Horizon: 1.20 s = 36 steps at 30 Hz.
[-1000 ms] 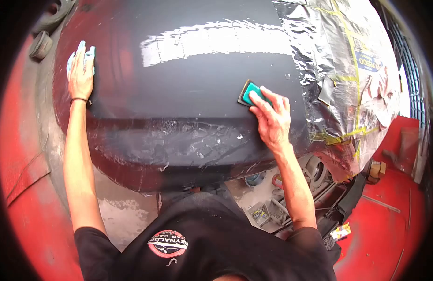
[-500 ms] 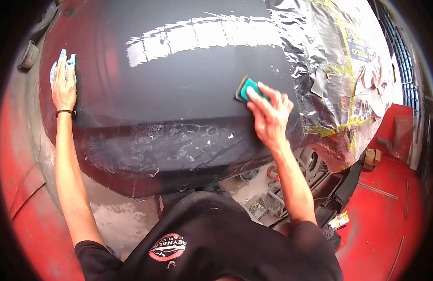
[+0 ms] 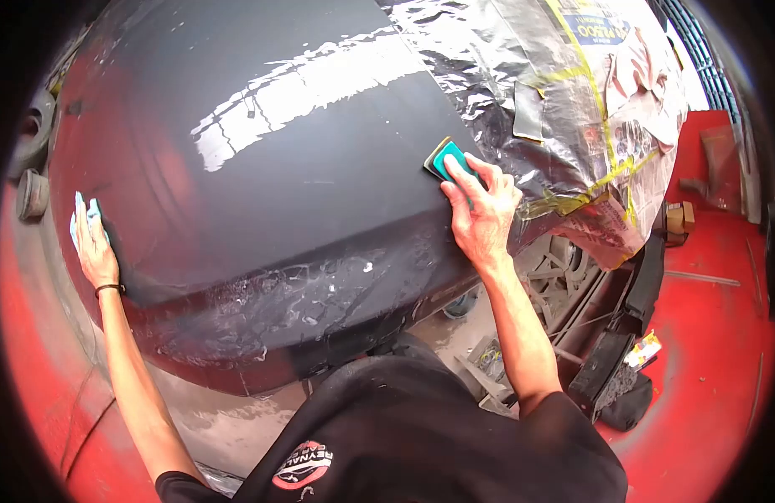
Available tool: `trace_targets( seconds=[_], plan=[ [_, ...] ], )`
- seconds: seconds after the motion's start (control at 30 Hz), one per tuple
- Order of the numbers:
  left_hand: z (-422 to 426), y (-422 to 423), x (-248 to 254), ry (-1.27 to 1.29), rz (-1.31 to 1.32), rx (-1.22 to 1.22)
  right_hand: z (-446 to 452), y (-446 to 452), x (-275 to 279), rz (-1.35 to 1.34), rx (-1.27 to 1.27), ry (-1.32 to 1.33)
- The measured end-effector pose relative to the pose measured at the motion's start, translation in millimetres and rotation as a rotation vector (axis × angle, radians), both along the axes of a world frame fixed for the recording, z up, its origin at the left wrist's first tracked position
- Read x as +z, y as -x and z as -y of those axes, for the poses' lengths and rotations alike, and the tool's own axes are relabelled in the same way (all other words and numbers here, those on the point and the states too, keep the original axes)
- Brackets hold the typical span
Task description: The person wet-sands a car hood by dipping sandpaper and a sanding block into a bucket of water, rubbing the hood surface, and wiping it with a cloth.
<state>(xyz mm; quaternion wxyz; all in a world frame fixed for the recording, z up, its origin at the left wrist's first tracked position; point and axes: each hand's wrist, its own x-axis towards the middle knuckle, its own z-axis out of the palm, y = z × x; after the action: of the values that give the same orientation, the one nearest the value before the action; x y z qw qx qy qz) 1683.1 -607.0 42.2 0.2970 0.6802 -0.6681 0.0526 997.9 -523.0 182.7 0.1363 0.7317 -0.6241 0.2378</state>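
Note:
A large curved panel [image 3: 320, 201], dark grey with reddish areas at its left, fills the middle of the view and looks wet. My right hand [image 3: 484, 210] grips a teal block [image 3: 449, 158] with a thin dark sheet [image 3: 434, 158] under it, held against the panel near its masked right side. At the panel's left edge my left hand [image 3: 96, 247] lies flat over a light blue cloth [image 3: 93, 214], fingers stretched along it. Pale streaks mark the panel's lower band.
Silvery plastic and newspaper with yellow tape [image 3: 572, 168] cover the right side, with a pinkish cloth [image 3: 639, 71] and a grey sheet [image 3: 528, 111] on top. Round parts [image 3: 33, 197] stand at the left. Metal parts and a black box [image 3: 601, 369] lie below right on the floor.
The view has turned, so the panel appears tilted and my left hand sits lower in the picture. My right hand with the teal block is nearer the masked edge.

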Motion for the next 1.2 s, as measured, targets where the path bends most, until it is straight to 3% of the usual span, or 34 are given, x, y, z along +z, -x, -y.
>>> trace_targets(
  seconds=[0.07,0.17,0.23,0.3,0.4,0.47,0.53,0.67,0.73,0.8,0.87,0.97,1.07,1.17,1.2],
  plan=[
    [2.5,2.4,0.9,0.010,0.002,0.025,13.3,-4.3,-5.8,0.031,-0.006,0.045],
    [1.7,-6.9,-2.1,0.026,0.085,-0.041,157.4,-40.6,-14.5,0.019,0.026,0.186],
    [-5.1,8.9,8.2,-0.039,-0.056,0.005,216.8,-54.3,-20.6,0.001,0.036,0.190],
    [-5.2,13.2,12.9,-0.051,-0.157,0.019,182.5,-35.9,-11.6,0.046,0.097,0.181],
    [-1.0,4.4,9.8,0.001,-0.013,-0.052,54.7,2.4,6.1,0.000,-0.017,0.035],
    [-1.8,9.5,8.7,-0.007,-0.057,0.012,-11.0,22.1,6.4,-0.031,-0.072,-0.052],
    [-1.1,12.6,9.7,-0.015,-0.073,0.023,4.6,21.5,4.2,0.009,0.002,-0.037],
    [-4.8,15.0,14.8,-0.032,-0.140,0.037,174.9,-12.0,-6.6,-0.087,0.259,0.087],
    [-4.1,-0.3,2.5,0.011,-0.028,-0.037,240.9,-39.8,-3.5,0.088,0.379,0.034],
    [-4.5,-4.7,-2.0,0.030,0.018,-0.035,227.8,-37.3,-4.0,0.056,0.435,0.007],
    [-3.8,8.9,5.6,0.042,-0.161,0.047,148.8,-39.0,2.6,-0.020,0.536,-0.089],
    [2.2,-2.3,-9.2,0.056,-0.137,0.096,16.6,-45.2,13.5,-0.028,0.605,-0.246],
    [4.2,-0.2,-12.5,0.049,-0.100,0.169,61.9,-70.9,11.1,-0.077,0.626,-0.214],
    [-4.4,21.2,-5.3,-0.114,0.124,0.516,146.8,-112.4,-7.0,-0.027,0.732,-0.156],
    [-9.8,25.8,-6.8,-0.085,0.026,0.553,154.3,-115.6,-7.9,0.001,0.767,-0.131]
  ],
)
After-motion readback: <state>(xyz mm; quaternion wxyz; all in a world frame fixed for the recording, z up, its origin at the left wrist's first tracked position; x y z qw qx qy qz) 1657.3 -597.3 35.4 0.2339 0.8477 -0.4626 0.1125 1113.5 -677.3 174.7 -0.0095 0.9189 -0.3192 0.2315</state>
